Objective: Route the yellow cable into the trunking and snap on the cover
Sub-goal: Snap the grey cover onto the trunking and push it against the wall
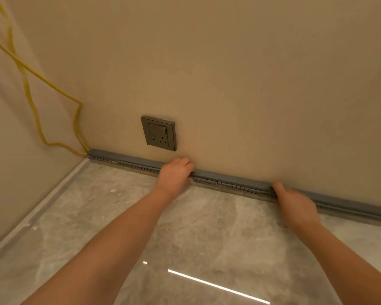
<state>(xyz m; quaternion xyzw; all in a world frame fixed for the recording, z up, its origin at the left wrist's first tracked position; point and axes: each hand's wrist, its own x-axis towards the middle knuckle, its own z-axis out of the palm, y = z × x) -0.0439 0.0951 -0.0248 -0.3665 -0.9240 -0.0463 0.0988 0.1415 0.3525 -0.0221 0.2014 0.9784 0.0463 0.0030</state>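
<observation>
A grey slotted trunking [231, 183] runs along the foot of the beige wall, from the left corner to the right edge. Its grey cover [233, 177] lies along the top. My left hand [175, 175] grips the trunking below the socket, fingers curled over the cover's top edge against the wall. My right hand [295, 202] holds the trunking farther right, thumb on top of the cover. Two runs of yellow cable [32, 73] hang down the left corner and enter the trunking's left end [89, 153].
A grey wall socket [158, 133] sits on the wall just above my left hand. The floor [185, 234] is glossy grey marble with a pale border strip along the left wall. The side wall meets the back wall at the left corner.
</observation>
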